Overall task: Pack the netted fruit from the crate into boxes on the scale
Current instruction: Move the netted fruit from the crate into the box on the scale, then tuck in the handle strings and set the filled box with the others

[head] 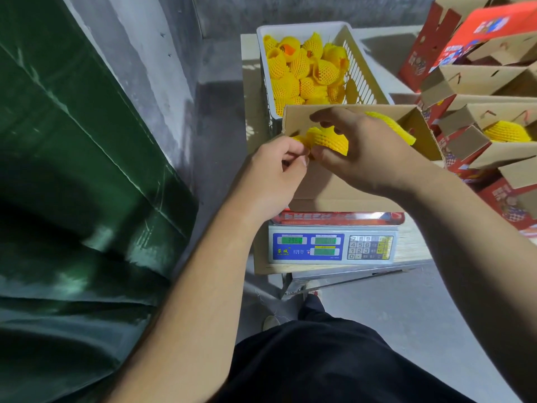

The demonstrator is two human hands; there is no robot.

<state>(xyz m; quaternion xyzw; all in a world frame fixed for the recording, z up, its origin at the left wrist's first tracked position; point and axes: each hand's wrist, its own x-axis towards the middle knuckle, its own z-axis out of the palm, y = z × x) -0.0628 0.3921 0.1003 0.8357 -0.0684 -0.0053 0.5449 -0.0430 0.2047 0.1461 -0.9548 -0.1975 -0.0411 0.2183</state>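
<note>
An open cardboard box sits on the digital scale. Over its left side I hold a fruit in yellow foam net. My right hand grips the fruit from above, and my left hand pinches the net's loose end at its left. A second netted fruit lies in the box behind my right hand, partly hidden. The white plastic crate behind the box holds several more netted fruit.
Stacked open red-and-brown boxes stand at the right, one holding a netted fruit. A dark green tarp fills the left. The scale rests on a wooden table. Grey concrete floor lies below.
</note>
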